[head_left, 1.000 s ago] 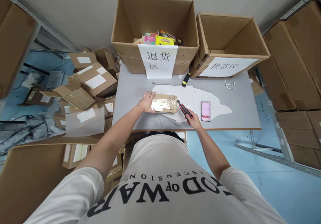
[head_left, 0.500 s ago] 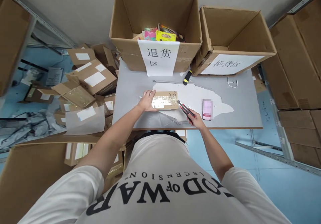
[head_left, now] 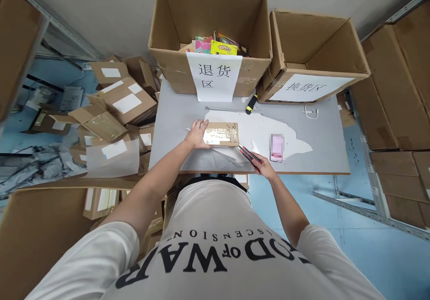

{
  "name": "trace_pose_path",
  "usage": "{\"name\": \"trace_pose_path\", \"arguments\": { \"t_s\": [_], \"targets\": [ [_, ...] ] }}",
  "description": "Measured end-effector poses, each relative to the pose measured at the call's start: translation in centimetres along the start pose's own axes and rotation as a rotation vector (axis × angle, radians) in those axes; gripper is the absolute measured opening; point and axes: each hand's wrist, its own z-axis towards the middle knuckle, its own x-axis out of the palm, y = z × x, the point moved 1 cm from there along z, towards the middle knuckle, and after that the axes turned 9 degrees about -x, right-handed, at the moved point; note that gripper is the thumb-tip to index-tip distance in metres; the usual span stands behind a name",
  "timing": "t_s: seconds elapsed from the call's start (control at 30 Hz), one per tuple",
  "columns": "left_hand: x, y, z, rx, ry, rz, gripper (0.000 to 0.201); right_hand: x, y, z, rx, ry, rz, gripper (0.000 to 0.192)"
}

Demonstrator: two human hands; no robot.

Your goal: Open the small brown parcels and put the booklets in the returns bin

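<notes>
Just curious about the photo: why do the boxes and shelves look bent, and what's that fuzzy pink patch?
Head view: wide-angle lens bows the boxes and shelves outward; the pink item is pixelated, unreadable; tape on the parcel glares; lighting is even, shadows soft.

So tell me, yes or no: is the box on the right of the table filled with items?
No, the right-hand box shows only bare cardboard inside.

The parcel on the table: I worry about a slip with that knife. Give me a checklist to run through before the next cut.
1. Parcel flat on the table: ok.
2. Left hand steadying the parcel's left end: ok.
3. Right hand gripping the knife: ok.
4. Left fingers away from the knife tip: ok.
5. Blade out: cannot tell.
6. Phone away from the knife: ok, though close to the right hand.
</notes>
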Motion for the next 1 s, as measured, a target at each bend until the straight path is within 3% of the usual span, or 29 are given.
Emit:
{"name": "trace_pose_path", "arguments": {
  "t_s": [0.13,0.23,0.43,0.6,0.77,0.87,1.0],
  "targets": [
    [0.1,0.3,0.1,0.023,0.009,0.002,0.123,-1.7,-0.8,-1.3,-0.014,-0.064,-0.029,0.072],
    [0.1,0.4,0.1,0.023,0.035,0.024,0.127,-2.5,-1.6,-1.7,-0.064,-0.191,-0.076,0.074],
    [-1.0,-0.5,-0.4,-0.038,0.134,0.127,0.130,-0.5,-2.9,2.0,-0.177,-0.413,-0.552,0.060],
    [-1.7,-1.5,-1.3,-0.105,0.155,0.250,0.128,2.5,-4.5,5.6,-0.016,-0.404,-0.905,0.058],
    [-1.4,-1.7,-2.5,-0.135,0.100,0.293,0.119,4.0,-5.2,6.9,0.157,-0.378,-1.111,0.057],
    [-1.1,-1.8,-3.4,-0.137,0.070,0.303,0.109,4.4,-5.3,6.8,0.166,-0.332,-1.184,0.060],
    [-0.7,-2.0,-4.8,-0.136,0.045,0.301,0.099,4.3,-4.4,6.5,0.065,-0.347,-1.220,0.061]
  ]
}}
